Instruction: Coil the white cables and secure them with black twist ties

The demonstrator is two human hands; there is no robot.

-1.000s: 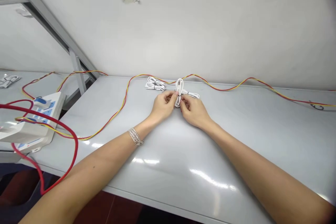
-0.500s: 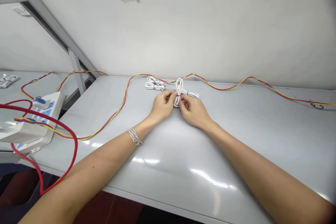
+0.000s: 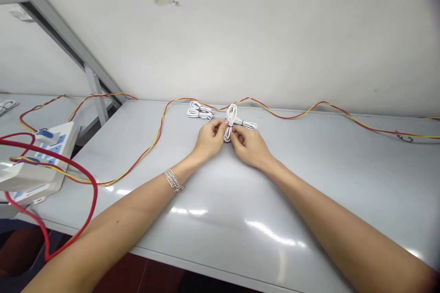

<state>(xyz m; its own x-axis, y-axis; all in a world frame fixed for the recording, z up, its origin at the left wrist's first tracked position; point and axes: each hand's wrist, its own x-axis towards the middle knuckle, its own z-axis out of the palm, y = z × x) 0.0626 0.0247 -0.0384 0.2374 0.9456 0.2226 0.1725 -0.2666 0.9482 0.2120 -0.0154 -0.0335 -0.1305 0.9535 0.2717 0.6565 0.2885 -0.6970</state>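
Note:
A coiled white cable point(image 3: 231, 116) stands upright between my hands, with a dark tie around its middle. My left hand point(image 3: 211, 138) pinches it from the left side, a silver bracelet on that wrist. From the right, my right hand point(image 3: 250, 145) has its thumb and fingers closed on the same coil near the tie. Just behind my right hand lies another tied white cable point(image 3: 245, 123). Tied white cable bundles point(image 3: 200, 111) rest on the grey table behind my left hand.
Twisted red and yellow wire point(image 3: 156, 139) runs along the back of the table point(image 3: 220, 219). At the left are a white power strip point(image 3: 55, 160) with plugs and a looping red cable point(image 3: 92, 201). A metal frame point(image 3: 74, 46) leans beside the wall.
The whole view has shifted slightly, so everything appears a little further left. Both hands keep their hold on the white cable; the coil leans slightly more.

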